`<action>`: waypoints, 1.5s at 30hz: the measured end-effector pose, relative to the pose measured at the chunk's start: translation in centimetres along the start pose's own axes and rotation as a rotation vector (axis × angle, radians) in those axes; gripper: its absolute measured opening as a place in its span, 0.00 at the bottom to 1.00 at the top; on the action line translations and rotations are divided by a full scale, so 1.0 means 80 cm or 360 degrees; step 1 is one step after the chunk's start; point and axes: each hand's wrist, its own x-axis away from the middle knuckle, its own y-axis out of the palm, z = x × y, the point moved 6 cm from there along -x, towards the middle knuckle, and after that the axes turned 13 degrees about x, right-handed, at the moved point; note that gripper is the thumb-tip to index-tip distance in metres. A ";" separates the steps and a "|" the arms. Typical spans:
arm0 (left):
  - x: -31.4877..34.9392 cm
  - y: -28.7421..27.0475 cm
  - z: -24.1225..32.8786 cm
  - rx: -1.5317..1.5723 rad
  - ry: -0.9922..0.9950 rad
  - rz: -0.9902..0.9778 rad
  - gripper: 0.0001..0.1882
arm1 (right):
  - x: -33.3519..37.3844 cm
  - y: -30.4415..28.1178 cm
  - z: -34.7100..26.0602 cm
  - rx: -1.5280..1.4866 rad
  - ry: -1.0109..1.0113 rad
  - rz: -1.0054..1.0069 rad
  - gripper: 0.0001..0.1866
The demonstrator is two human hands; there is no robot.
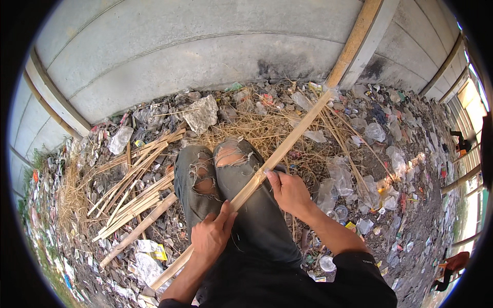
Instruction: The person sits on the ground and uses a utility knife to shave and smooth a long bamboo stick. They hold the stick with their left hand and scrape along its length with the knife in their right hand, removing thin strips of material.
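We see our left hand and right hand both closed around a long bamboo strip slanting across our knees above the littered ground, seemingly light, stiff yet springy, splintery-edged, best gripped mid-length between them.

Yellow-and-white flat wrapper lying just left of the long bamboo strip, near its lower end. Small yellow packet well right of the strip. Clear crumpled plastic bags scattered on both sides.
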 end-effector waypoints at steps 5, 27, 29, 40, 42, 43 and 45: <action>0.017 -0.005 -0.003 -0.0057 0.0094 0.0124 0.22 | -0.047 -0.044 0.062 0.0101 0.0402 -0.0005 0.31; 0.011 0.013 -0.009 0.0058 0.0118 0.0156 0.21 | -0.060 -0.040 0.088 -0.0054 0.0376 0.0182 0.33; 0.009 0.012 -0.011 0.0076 0.0082 0.0135 0.20 | -0.034 -0.013 0.037 -0.0118 0.0144 0.0115 0.32; -0.019 0.023 0.002 0.0350 0.0035 0.0080 0.21 | 0.022 0.049 0.018 -0.0918 0.0126 -0.0445 0.34; -0.010 0.022 -0.007 0.0345 0.0062 0.0102 0.21 | 0.029 0.056 0.039 -0.1406 0.0379 -0.0615 0.33; -0.008 0.022 -0.008 0.0332 0.0066 0.0104 0.21 | 0.033 0.052 0.047 -0.1552 0.0559 -0.0570 0.33; -0.006 0.016 -0.006 0.0302 0.0073 0.0104 0.22 | 0.030 0.026 0.059 -0.1567 0.0665 -0.0381 0.32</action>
